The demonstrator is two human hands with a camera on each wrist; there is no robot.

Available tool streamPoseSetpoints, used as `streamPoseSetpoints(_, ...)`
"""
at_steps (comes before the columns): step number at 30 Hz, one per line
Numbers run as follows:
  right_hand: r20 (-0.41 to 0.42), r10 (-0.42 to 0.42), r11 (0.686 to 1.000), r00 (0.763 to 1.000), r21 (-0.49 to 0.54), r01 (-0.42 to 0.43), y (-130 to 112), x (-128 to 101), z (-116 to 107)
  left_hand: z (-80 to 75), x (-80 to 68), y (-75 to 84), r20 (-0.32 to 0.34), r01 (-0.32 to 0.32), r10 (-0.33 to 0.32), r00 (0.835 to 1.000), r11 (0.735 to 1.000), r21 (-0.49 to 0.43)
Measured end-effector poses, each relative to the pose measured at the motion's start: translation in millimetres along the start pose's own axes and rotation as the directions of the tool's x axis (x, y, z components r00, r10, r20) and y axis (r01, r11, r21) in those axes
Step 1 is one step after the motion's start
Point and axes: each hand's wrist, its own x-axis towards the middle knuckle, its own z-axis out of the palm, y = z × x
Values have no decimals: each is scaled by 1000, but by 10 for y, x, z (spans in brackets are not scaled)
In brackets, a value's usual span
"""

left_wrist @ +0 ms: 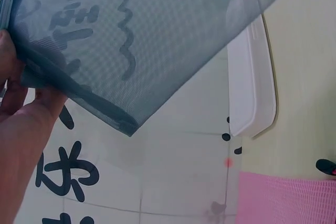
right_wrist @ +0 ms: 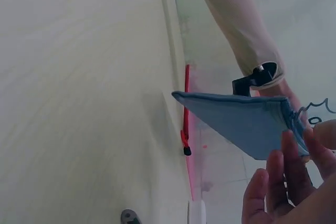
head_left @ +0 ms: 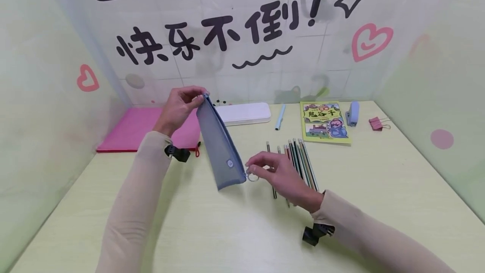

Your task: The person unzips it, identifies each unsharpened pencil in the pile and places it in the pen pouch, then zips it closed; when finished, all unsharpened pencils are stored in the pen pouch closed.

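Observation:
A blue-grey mesh pencil pouch is held slanted above the yellow-green table. My left hand pinches its raised far end. My right hand pinches the metal ring of the zipper pull at the low near end. In the left wrist view the mesh pouch fills the top, with my fingers gripping its corner. The right wrist view shows the pouch edge-on, my right fingers at its near corner.
Several pencils lie just behind my right hand. Further back are a white pencil case, a blue pen, a yellow booklet, a small blue stapler and a pink binder clip. A pink mesh pouch lies back left.

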Motion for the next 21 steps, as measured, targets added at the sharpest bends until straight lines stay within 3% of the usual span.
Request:
streamPoseSetpoints(6, -55, -64, 989, 996, -134, 56, -92, 188, 68, 98, 29, 37, 82, -9, 7, 997, 1000, 21)
streamPoseSetpoints(10, -127, -109, 978, 986, -191, 84, -195, 339, 88, 174, 50, 46, 105, -15, 15, 994, 1000, 4)
streamPoseSetpoints(17, -168, -189, 951, 967, -275, 138, -238, 552, 71, 345, 69, 35, 126, -48, 52, 991, 998, -36)
streamPoseSetpoints(19, -184, -195, 946, 963, -294, 135, -222, 579, 66, 403, 44, 33, 113, -88, 84, 990, 995, 36)
streamPoseSetpoints(21, -206, -192, 945, 960, -303, 124, -196, 598, 57, 473, -9, 49, 102, -162, 145, 984, 969, 185)
